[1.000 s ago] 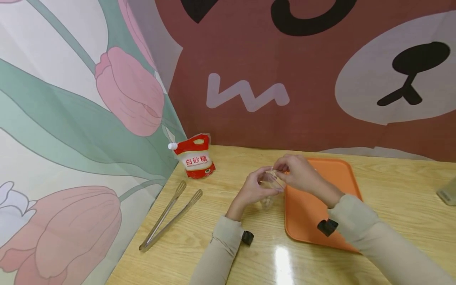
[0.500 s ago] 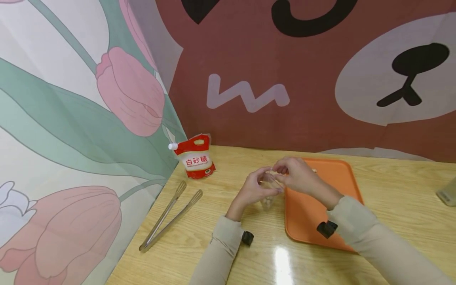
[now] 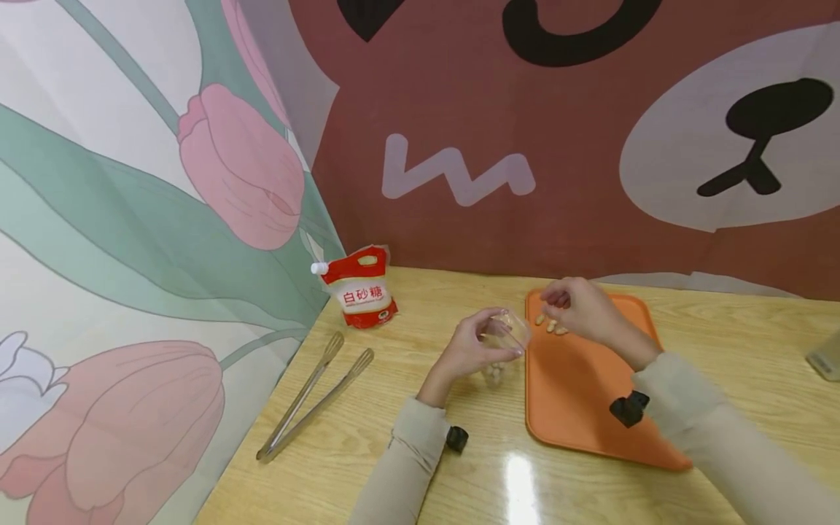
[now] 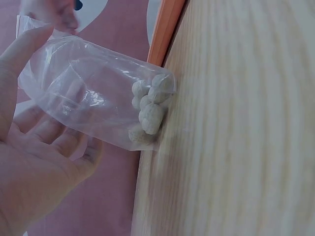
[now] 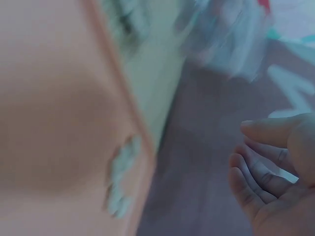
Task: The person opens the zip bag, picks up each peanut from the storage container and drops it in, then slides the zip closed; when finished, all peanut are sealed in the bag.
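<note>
Brown cloth makes the backdrop (image 3: 558, 146) behind your pale wooden counter (image 3: 426, 306), the broadest surface in front of you. On it, the orange tray (image 3: 577, 401) lies in front of you and to your right, its long side running away from you. Over to your left the steel tongs (image 3: 295, 407) rest spread, tips pointing away, and beyond those stands the red and white sugar pouch (image 3: 363, 295). Your left hand (image 3: 469, 346) is the one on the clear bag (image 4: 98, 88): thumb on one side, fingers curved round the other, a wide grip about the mouth. Your right hand (image 3: 577, 310) is above the far left part of the tray, fingers curled loosely with a gap to the thumb, and its grip shows nothing in it. The relation to mind is this: the bag's mouth lies to the left of your right hand, near but apart, just outside the tray's left edge. The bag's long axis runs from that mouth down to its closed end, roughly upright with a lean; whether that end bears on the counter, you can't quite tell. Smallest are the peanuts: those inside the bag (image 4: 151, 110) bunch at its bottom, well below your left thumb, while a few loose peanuts (image 3: 551, 326) lie on the tray just beneath your right fingers.
</note>
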Tool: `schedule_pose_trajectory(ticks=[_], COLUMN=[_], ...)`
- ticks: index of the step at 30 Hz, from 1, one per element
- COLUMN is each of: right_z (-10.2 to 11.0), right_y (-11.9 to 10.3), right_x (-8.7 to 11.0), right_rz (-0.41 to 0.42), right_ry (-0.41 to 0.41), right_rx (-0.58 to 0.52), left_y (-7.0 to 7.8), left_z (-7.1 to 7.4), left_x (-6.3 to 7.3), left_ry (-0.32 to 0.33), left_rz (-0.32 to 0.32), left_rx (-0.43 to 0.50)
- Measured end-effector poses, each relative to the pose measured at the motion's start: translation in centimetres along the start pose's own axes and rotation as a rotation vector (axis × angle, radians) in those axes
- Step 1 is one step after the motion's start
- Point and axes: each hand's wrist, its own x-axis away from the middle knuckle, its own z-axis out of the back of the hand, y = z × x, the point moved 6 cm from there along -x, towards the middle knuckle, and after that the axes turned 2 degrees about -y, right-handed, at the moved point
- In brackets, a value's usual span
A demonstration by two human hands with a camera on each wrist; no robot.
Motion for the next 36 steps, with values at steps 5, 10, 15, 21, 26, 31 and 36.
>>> schedule_pose_trajectory(ticks=[5,10,15,21,26,31,36], right_z=[-1.0,-2.9,-4.0,-4.9,-4.9,-4.6,-3.5], right_y=[3.9,6.9,7.6,7.9,7.9,7.7,6.8], right_x=[0.0,0.4,0.5,0.1,0.2,0.3,0.2], right_rz=[-0.058,-0.069,-0.024,0.007,0.003,-0.001,0.010], right_ry=[-0.065,-0.092,-0.076,-0.063,-0.054,-0.061,-0.056], right_rx=[0.042,0.079,0.143,0.190,0.176,0.150,0.125], left_y=[-2.4,-2.9,-3.0,-3.6,-3.6,-3.6,-3.6], left_z=[-0.2,-0.3,-0.2,0.0,0.0,-0.1,-0.1], left_x=[-0.7,-0.8,-0.8,-0.9,-0.9,-0.9,-0.8], left_ry=[0.019,0.031,0.032,0.037,0.034,0.032,0.032], left_rz=[0.022,0.002,0.011,0.021,0.021,0.013,0.015], left_rx=[-0.004,-0.008,-0.011,-0.005,0.014,0.022,0.019])
